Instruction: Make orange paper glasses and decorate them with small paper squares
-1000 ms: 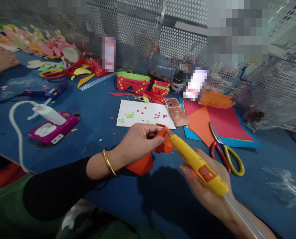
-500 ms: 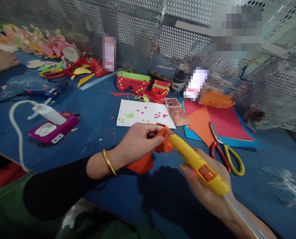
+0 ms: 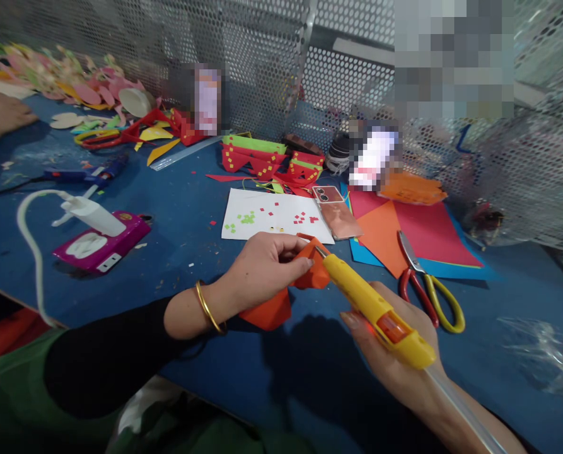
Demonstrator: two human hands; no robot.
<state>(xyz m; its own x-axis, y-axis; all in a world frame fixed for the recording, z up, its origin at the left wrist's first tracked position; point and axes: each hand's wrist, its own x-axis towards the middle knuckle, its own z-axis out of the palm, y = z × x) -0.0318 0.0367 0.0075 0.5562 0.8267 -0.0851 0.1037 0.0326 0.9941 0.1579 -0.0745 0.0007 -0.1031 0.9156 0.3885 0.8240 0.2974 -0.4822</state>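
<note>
Pinched between the thumb and fingers of my left hand (image 3: 262, 268) is a folded orange paper piece (image 3: 269, 310), part of which hangs below the palm. My right hand (image 3: 389, 343) is wrapped round a yellow hot glue gun (image 3: 361, 290), with a clear glue stick coming out of its back end. The gun's metal tip meets the upper edge of the orange paper, near my left thumb; whether glue is coming out I cannot tell. Just beyond my left hand lies a white sheet (image 3: 243, 205) with small green and red paper squares on it.
Scissors with red and yellow handles (image 3: 423, 284) lie right of my right hand, by coloured paper sheets (image 3: 432, 233). A copper-coloured phone (image 3: 340, 217) touches the white sheet. A purple power strip (image 3: 104, 243) and a blue glue gun (image 3: 96, 173) are left. Another person's hand (image 3: 7, 113) rests far left.
</note>
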